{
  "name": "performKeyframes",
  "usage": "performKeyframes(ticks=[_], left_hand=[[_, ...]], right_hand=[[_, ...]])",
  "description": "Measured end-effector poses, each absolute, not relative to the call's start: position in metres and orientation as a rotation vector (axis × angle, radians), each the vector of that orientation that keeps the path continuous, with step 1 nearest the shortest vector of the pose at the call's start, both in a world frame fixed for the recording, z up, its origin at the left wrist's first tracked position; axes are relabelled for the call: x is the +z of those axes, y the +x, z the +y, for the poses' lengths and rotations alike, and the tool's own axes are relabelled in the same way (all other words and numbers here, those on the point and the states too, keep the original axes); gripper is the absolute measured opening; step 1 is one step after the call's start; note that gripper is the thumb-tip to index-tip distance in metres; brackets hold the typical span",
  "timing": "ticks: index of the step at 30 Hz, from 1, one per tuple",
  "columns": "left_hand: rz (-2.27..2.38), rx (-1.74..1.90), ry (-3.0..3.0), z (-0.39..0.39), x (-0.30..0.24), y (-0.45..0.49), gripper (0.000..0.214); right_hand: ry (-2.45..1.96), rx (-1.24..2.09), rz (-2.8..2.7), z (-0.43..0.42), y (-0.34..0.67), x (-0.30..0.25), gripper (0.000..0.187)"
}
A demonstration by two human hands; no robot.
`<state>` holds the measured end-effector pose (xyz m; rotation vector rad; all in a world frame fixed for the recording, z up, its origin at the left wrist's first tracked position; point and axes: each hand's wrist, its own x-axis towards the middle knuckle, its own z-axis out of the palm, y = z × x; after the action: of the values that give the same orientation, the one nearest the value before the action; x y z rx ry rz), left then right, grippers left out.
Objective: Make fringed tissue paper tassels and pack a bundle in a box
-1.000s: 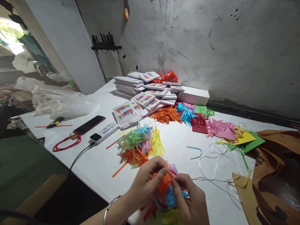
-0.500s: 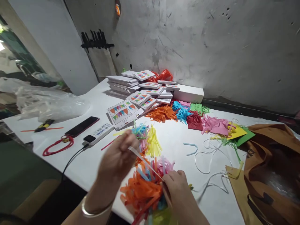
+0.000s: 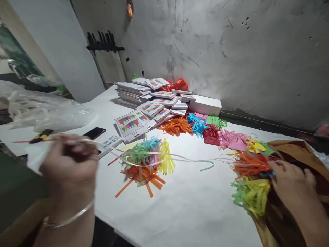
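At far left, lying bunched on the white table point(image 3: 192, 206), a clear plastic bag point(image 3: 48, 109). Just in front of it, a black-and-yellow cutter point(image 3: 41, 136) with a thin red strip. Then, raised at the near left and blurred, the left hand point(image 3: 72, 161), clenched around a white string point(image 3: 183, 159). Runs from the fist rightward across the table, over a mixed pile of green, blue, pink and orange paper strips point(image 3: 142, 159), toward the right hand's side. Partly behind the fist, a dark phone point(image 3: 95, 132) and a white labelled block point(image 3: 111, 144). Farther back, stacked and overlapping, printed card packs point(image 3: 131, 125). Touching the mixed pile on its right, a yellow tassel point(image 3: 167, 157). Toward the back, in a row, orange, blue, dark red and pink fringes point(image 3: 232, 139). Near the middle, a bent pale-blue strip point(image 3: 207, 166). At right, beside a brown bag point(image 3: 293, 145), an orange bunch of strips point(image 3: 250, 164), just beyond a yellow-green bunch point(image 3: 253, 193). At its right end, with bent fingers, the right hand point(image 3: 295, 185); cannot tell whether gripping or merely touching.
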<state>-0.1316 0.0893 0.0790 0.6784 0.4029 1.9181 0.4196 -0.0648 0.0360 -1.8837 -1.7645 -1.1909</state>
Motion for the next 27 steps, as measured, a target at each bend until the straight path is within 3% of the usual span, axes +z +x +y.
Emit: performKeyframes(ticks=[2,6,10,15,18,23,25,27], left_hand=[[0.485,1.808,0.852,0.065,0.063,-0.078,0.021],[0.560,1.330,1.268,0.020,0.009,0.004,0.025],[0.621,1.135,1.426,0.005,-0.033,0.019,0.036],[0.707,0.932,1.482,0.022,-0.041,0.004,0.040],[0.912,0.751,1.841,0.057,-0.015,-0.011,0.036],[1.487,0.770,2.181,0.164,0.032,-0.030,0.029],[1.633,0.596,2.217,0.204,0.033,-0.029,0.021],[1.718,0.365,2.247,0.231,0.025,-0.027,0.028]], right_hand=[[-1.625,-0.963,-1.949,-0.057,0.363,0.026,0.030],[-1.260,-0.144,-1.894,-0.049,0.221,-0.006,0.040],[-1.172,0.307,-1.694,-0.037,0.154,-0.037,0.025],[-1.158,0.422,-1.508,-0.011,0.152,-0.056,0.017],[-1.224,0.502,-1.372,0.002,0.156,-0.062,0.028],[-1.334,0.715,-1.174,0.008,0.155,-0.078,0.040],[-1.320,0.778,-1.184,0.007,0.151,-0.083,0.044],[-1.352,0.811,-1.223,0.005,0.149,-0.087,0.047]])
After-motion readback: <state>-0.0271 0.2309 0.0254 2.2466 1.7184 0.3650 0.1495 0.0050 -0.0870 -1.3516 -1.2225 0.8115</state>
